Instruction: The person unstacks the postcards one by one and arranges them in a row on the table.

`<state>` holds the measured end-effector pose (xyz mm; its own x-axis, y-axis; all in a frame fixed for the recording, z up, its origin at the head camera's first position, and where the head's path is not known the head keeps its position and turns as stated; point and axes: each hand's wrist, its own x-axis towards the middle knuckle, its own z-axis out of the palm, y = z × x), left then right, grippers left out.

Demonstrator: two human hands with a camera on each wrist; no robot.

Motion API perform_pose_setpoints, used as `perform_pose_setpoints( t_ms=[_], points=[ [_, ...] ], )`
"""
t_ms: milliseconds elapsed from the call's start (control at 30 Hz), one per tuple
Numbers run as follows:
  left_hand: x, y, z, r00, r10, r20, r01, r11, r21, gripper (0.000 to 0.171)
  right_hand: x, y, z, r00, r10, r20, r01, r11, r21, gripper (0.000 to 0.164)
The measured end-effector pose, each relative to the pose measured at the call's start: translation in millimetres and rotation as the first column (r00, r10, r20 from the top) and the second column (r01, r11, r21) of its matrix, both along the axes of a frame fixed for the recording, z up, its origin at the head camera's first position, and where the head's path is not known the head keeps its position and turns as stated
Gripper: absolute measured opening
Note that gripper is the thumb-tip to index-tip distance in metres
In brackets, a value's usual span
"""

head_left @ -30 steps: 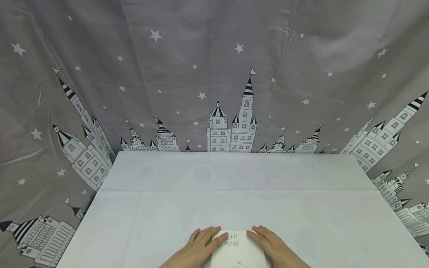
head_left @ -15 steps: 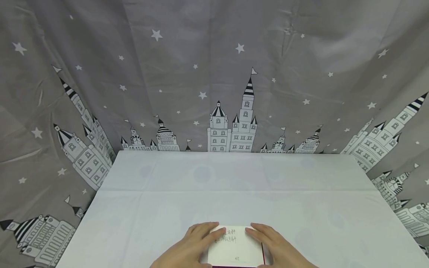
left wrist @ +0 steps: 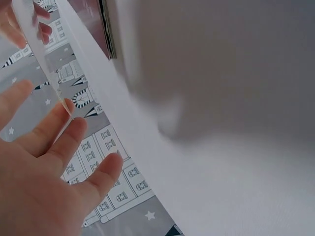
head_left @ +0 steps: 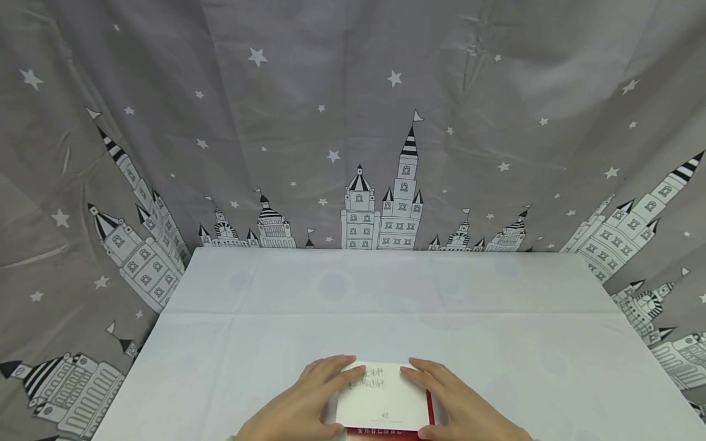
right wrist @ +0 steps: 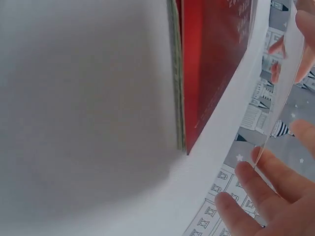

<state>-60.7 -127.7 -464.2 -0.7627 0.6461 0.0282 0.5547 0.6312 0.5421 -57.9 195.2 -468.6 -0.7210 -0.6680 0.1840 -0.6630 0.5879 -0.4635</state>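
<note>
- The card (head_left: 380,398) was held above the book (right wrist: 219,64), apart from it, its written face toward the head camera; a slip there would probably have dropped it onto the red cover or the table (head_left: 386,288).
- The left hand (head_left: 306,401) pinched the card's left side, thumb at the near edge and fingertips at the far one; so narrow a hold could have let that side slide free if the fingers relaxed.
- The right hand (head_left: 458,404) pinched the right side the same way; if one hand rose or turned ahead of the other, the card would likely have twisted.
- Both wrist views showed the card as thin, with fingertips at its edge, so squeezing inward might have bowed or creased it.
- In the head view the book lay partly hidden under the card; lowering blind, the hands could have knocked it or set the card down askew.
- Fingers overlapped the writing, and rubbing might have smudged it, if the ink was not fast.
</note>
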Motion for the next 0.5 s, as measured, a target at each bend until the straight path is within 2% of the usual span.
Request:
perform_pose_setpoints(
  t_ms=[100, 233, 367, 500],
  points=[
    [-3.4, -2, 1.4, 0.998, -0.012, -0.053, 0.012, 1.0, -0.008, 0.089, -1.7, -3, 3.1, 1.0, -0.016, 0.006, 0.016, 1.0, 0.014, 0.078],
    [-9.1, -5, 3.6, 0.993, -0.034, -0.116, 0.034, 0.999, 0.002, 0.09, -6.3, -8, 6.3, 0.999, -0.014, -0.036, 0.015, 1.0, 0.021, 0.075],
    [-12.5, -9, 6.2, 0.993, -0.026, -0.115, 0.029, 0.999, 0.021, 0.088, -12.6, -14, 8.3, 0.997, 0.002, -0.072, 0.0, 1.0, 0.019, 0.072],
    [-15.3, -14, 7.9, 0.992, -0.017, -0.122, 0.022, 0.999, 0.036, 0.083, -18.4, -20, 10.7, 0.999, -0.002, -0.032, 0.004, 0.999, 0.05, 0.071]
  ],
)
